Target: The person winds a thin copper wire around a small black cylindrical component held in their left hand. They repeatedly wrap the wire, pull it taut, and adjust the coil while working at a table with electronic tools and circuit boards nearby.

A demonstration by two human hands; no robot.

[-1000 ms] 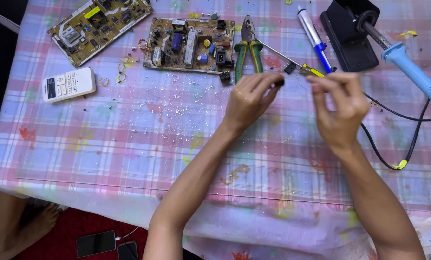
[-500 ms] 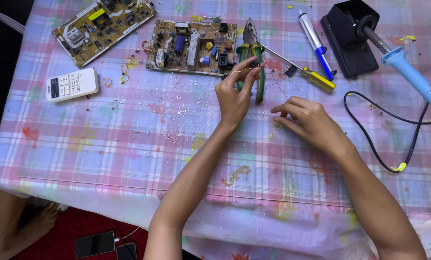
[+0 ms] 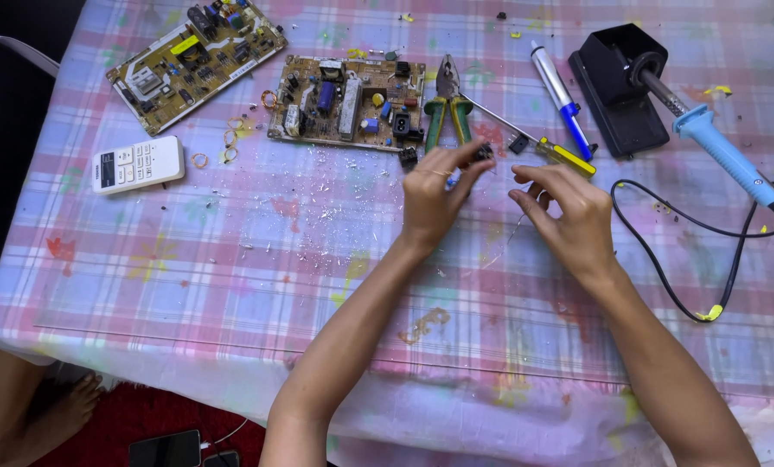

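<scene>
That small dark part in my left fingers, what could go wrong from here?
1. The small dark part is pinched only at the left hand fingertips; it might slip and get lost among the scattered debris on the checked tablecloth.
2. The black cord loops right beside the right hand; snagging it could tug the soldering iron out of its black stand.

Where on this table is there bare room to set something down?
Bare cloth lies between the remote and the left hand, and along the near edge. The far side is crowded: two circuit boards, pliers, soldering iron.
</scene>
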